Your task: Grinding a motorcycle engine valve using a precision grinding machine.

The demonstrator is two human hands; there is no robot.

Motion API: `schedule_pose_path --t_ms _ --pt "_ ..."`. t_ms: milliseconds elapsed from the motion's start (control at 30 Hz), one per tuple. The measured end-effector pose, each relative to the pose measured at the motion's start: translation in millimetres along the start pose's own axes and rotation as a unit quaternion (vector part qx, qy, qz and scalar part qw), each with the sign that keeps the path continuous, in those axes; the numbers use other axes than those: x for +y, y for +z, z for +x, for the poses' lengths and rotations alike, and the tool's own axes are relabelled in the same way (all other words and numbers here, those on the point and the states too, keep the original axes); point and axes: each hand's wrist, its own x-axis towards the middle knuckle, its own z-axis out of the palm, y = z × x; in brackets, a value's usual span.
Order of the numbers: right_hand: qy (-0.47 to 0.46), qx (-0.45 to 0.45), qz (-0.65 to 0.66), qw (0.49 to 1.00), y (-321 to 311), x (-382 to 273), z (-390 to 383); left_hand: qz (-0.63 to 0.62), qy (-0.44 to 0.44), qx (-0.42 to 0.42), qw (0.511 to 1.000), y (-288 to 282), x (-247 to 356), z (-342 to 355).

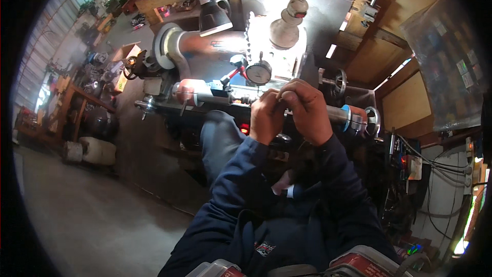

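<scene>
A grey machine (205, 51) fills the upper centre of the frame, its big round flange at upper left and a lamp (287, 23) glaring down on the work zone, probably so the fine adjustment can be seen. Across the middle runs a long metal shaft (215, 97), carried level in the machine. Just above it sits a round dial gauge (259, 73), near enough to read against the shaft. At centre, the left hand (266, 118) and right hand (307, 113) meet over the shaft, fingers curled together in a close grip on some small part I cannot make out.
</scene>
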Motion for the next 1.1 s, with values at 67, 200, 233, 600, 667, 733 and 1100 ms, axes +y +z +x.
schedule_pose_path --t_ms 67,200,233,600,667,733,1100 --pt "-0.01 -0.012 0.029 0.999 -3.2 3.9 1.5 -0.027 -0.013 0.005 1.0 2.9 0.1 -2.1" --pt "-0.033 -0.06 0.031 0.997 -7.8 9.7 -0.3 -0.025 0.003 0.019 1.0 6.1 0.1 -4.9" --pt "-0.028 -0.065 0.03 0.997 -7.3 10.9 0.2 -0.035 0.001 0.024 0.999 6.4 0.5 -5.4" --pt "-0.044 -0.134 0.027 0.99 -12.6 18.9 17.6 0.035 0.003 0.092 0.995 15.6 4.2 -8.2" --pt "-0.027 -0.146 0.038 0.988 -15.2 16.4 16.2 0.03 0.006 0.099 0.995 17.9 4.3 -8.4" --pt "-0.017 -0.139 0.043 0.989 -18.1 12.0 12.6 0.02 0.011 0.103 0.994 18.6 3.6 -7.5" --pt "-0.1 -0.137 0.015 0.985 -9.2 19.7 10.0 -0.023 0.008 0.07 0.997 14.6 -0.4 -13.5"
